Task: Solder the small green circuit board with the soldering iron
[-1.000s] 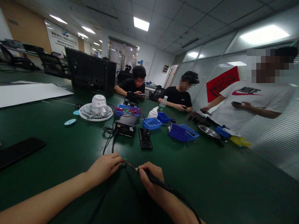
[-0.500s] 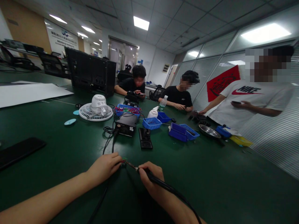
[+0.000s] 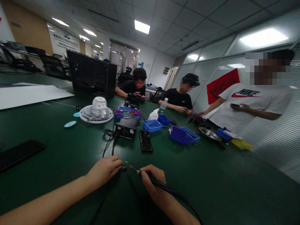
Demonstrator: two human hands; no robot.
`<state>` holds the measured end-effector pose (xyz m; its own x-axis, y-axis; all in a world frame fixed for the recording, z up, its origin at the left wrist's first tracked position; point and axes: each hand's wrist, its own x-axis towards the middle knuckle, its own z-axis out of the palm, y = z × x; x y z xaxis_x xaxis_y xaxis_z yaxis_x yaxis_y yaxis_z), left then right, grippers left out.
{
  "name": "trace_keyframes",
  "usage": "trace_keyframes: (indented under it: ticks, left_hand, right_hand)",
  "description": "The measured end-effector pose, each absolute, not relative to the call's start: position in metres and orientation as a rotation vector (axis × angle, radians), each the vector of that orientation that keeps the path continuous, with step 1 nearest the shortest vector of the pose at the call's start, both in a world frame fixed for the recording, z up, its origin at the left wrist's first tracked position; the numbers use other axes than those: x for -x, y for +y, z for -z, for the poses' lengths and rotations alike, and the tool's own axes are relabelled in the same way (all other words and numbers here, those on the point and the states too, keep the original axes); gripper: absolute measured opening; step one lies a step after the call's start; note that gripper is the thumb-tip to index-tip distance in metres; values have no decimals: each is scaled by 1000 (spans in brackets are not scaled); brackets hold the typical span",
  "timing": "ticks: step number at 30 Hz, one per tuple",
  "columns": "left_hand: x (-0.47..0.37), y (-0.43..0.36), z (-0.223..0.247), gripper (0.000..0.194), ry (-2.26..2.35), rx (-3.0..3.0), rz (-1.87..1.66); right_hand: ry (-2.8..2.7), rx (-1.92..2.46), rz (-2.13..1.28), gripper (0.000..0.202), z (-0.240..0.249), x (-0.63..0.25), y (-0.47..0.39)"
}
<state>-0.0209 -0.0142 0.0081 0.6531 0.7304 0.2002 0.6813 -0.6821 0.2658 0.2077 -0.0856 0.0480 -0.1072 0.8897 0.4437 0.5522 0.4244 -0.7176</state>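
Head view shows you at a wide green table, and your biggest risk comes from its clutter. A black cable runs from the black box straight under your left forearm, and I would judge that a pull of that arm could drag it and jolt your work. The soldering iron's own cord trails back past your right wrist and could snag the same way.

Your right hand is wrapped round the soldering iron like a pen, fingers pressed on the black grip, its metal tip pointing left. Your left hand pinches a small green part between fingertips, low over the table and straight in front of you. The tip ends right at that part, so your fingertips sit very close to it. If either hand slips, a burn looks likely to me. I cannot tell whether tip and part actually touch.

Three other people sit or stand on the far side, well apart from your hands, each holding a phone or similar.

Compared with a second ago, both hands keep the same grips and the same spacing. They merely sit a little lower in the picture, which suggests your head tilted up slightly. The standing person's hands have barely moved.
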Motion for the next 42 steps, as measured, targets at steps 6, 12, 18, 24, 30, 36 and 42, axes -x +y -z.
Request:
trace_keyframes:
  ticks: [6, 12, 18, 24, 30, 36, 42]
  left_hand:
    - [22, -15, -8, 22, 1146, -2700, -469]
    - [21, -16, -10, 21, 1161, -2685, -462]
    - [20, -16, -13, 23, 1163, -2677, -486]
    - [20, -14, -12, 20, 1163, -2671, -500]
    - [21, -13, -9, 21, 1163, -2688, -522]
    - [22, -13, -10, 23, 1135, -2687, -535]
    - [20, -12, -8, 26, 1108, -2697, -540]
  right_hand:
    - [-1798, 1248, -473, 16, -47, -206, -85]
    - [-1804, 1232, -500, 14, -47, -205, -83]
    - [-1802, 1242, -499, 15, -49, -205, -85]
    - [-1820, 1242, -469, 16, -45, -206, -84]
    - [-1812, 1218, -483, 15, -46, -205, -84]
    - [-1785, 1183, -496, 15, -42, -207, -81]
    - [-1721, 1195, -516, 16, -37, -210, -75]
